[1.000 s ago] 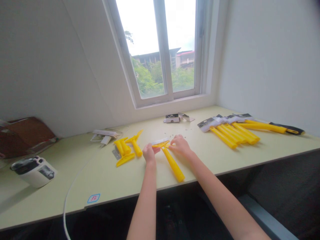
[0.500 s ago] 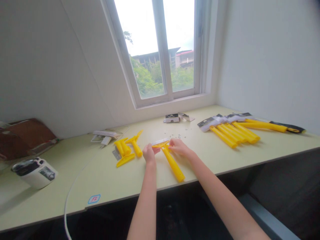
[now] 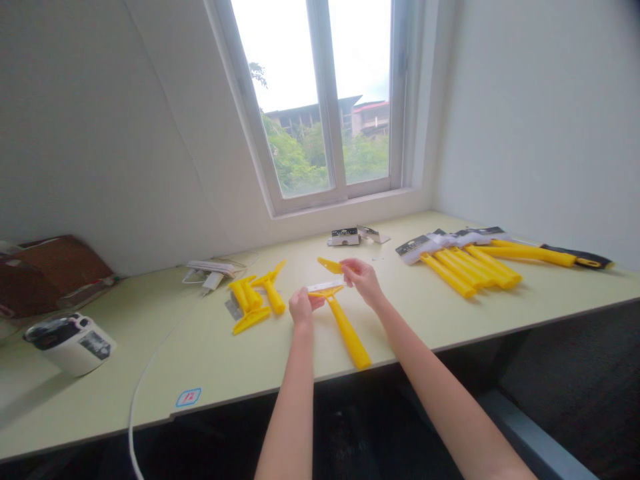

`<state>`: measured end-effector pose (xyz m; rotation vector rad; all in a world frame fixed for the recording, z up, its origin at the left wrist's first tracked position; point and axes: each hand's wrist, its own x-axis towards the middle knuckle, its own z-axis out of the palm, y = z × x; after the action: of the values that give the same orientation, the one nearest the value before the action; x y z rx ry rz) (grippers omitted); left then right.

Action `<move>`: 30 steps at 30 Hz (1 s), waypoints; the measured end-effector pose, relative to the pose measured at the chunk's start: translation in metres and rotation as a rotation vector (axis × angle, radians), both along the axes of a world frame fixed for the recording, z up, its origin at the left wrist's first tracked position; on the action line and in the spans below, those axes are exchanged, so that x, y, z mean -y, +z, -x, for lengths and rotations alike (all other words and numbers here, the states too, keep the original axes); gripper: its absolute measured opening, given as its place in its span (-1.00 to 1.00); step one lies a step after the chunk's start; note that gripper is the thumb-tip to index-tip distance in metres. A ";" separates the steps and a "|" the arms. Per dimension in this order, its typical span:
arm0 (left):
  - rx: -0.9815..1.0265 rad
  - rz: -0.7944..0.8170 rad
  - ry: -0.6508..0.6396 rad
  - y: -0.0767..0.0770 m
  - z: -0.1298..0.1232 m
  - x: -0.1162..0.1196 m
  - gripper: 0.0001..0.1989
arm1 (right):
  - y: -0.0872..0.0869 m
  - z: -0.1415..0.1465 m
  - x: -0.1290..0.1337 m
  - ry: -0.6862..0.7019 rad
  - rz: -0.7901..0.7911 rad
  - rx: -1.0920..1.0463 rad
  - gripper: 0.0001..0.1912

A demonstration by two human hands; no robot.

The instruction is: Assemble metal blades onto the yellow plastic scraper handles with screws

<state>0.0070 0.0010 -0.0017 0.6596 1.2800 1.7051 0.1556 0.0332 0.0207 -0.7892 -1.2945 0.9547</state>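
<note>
My left hand (image 3: 302,308) is closed on the left end of a yellow scraper (image 3: 348,333), whose handle slants toward the table's front edge. Along the top of its wide head lies a pale flat blade (image 3: 320,287). Between the fingertips of my right hand (image 3: 361,279) is a flat yellow plastic cover plate (image 3: 330,265), raised just above and beyond the blade. A few tiny metal bits (image 3: 378,259) lie on the table past my right hand.
More yellow scraper parts (image 3: 253,300) lie to the left. Packaged yellow scrapers (image 3: 465,267) are lined up at the right. Small boxes (image 3: 345,236) stand below the window. A white mug (image 3: 73,347), a power strip (image 3: 210,269) and a white cable (image 3: 145,380) are on the left.
My right hand has lifted a yellow cover plate up beyond the scraper head; before, it was at the head's right end. My left hand has stayed on the scraper.
</note>
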 end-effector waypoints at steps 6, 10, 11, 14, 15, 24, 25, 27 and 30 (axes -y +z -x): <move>-0.026 0.008 -0.014 -0.001 0.000 -0.002 -0.86 | 0.001 0.004 0.000 0.026 0.066 0.020 -0.75; -0.029 0.004 -0.016 -0.001 0.001 -0.002 -0.84 | 0.001 0.003 0.003 0.076 0.151 0.036 -0.76; -0.030 0.004 -0.016 -0.001 0.001 -0.001 -0.84 | 0.000 0.003 0.004 0.117 0.172 0.042 -0.77; -0.028 0.001 -0.021 0.000 0.001 -0.001 -0.84 | -0.003 0.004 0.004 0.186 0.223 0.075 -0.82; -0.025 -0.001 -0.020 0.000 0.001 -0.001 -0.85 | -0.004 0.005 0.004 0.190 0.243 0.084 -0.83; 0.004 -0.012 -0.009 0.001 0.000 0.000 -0.87 | -0.007 0.007 0.005 0.348 0.333 0.059 -0.83; 0.007 -0.015 -0.009 0.002 0.000 0.000 -0.87 | -0.006 0.007 0.006 0.352 0.337 0.058 -0.84; 0.011 -0.020 -0.008 0.002 0.000 0.001 -0.87 | -0.005 0.007 0.006 0.345 0.348 0.056 -0.86; 0.018 -0.025 -0.007 0.003 -0.001 0.002 -0.88 | -0.002 0.007 0.008 0.304 0.360 0.057 -0.87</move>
<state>0.0075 -0.0006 0.0008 0.6612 1.2435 1.7203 0.1491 0.0254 0.0184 -0.9143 -1.3333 1.4455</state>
